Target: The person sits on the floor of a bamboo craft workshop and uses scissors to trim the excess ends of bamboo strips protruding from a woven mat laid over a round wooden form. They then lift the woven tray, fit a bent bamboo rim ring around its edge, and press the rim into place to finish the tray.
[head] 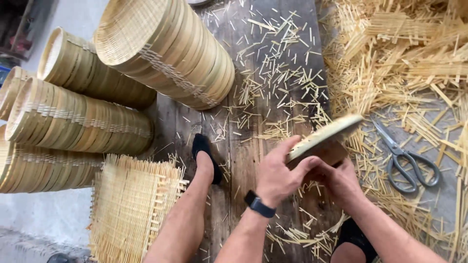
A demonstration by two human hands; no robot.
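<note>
While both hands grip it, the round bamboo lid (324,137) tilts between left hand (279,176) and right hand (341,182).

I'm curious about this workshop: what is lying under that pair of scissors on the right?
The scissors lie on a bare grey patch of floor, with loose bamboo strips scattered around it. A few strips seem to run beneath the blades, but whatever sits directly below the metal is covered.

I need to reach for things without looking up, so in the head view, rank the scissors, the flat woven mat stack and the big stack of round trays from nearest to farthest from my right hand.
1. Scissors: just right of the right hand, on the strips.
2. Flat woven mat stack: far left, beyond the left leg.
3. Big stack of round trays: upper left, lying on its side; its near end is almost as close as the mats.
</note>
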